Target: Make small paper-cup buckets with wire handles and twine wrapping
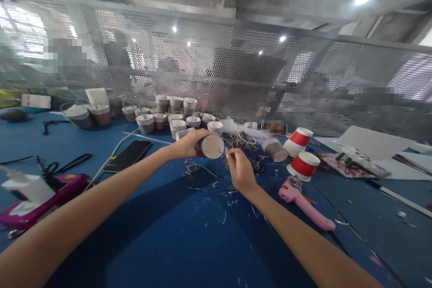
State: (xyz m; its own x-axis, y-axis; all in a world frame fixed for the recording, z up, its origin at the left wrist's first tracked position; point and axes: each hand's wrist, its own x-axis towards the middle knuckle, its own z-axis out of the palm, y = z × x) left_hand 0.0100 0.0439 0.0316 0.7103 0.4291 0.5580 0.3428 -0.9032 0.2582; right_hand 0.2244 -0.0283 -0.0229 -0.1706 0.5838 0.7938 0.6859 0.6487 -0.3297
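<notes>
My left hand (195, 141) is wrapped around a small paper cup (212, 147), tipped so that its pale round end faces me. A short thin strand shows against that end, near its right side. Just to the right, my right hand (240, 168) is closed in a pinch beside the cup's edge. Whatever lies between its fingertips is too small to make out. Behind the hands lies a tangle of greyish cord pieces (243, 139). To the right of it, another wrapped cup (275, 149) rests on its side.
Several cups with cord handles (160, 120) stand at the back. Red-and-white paper cups (304, 165) and a pink glue gun (307, 206) lie right. A black phone (130, 155) and magenta power strip (64, 195) are left. A perforated metal screen (202, 67) closes the back.
</notes>
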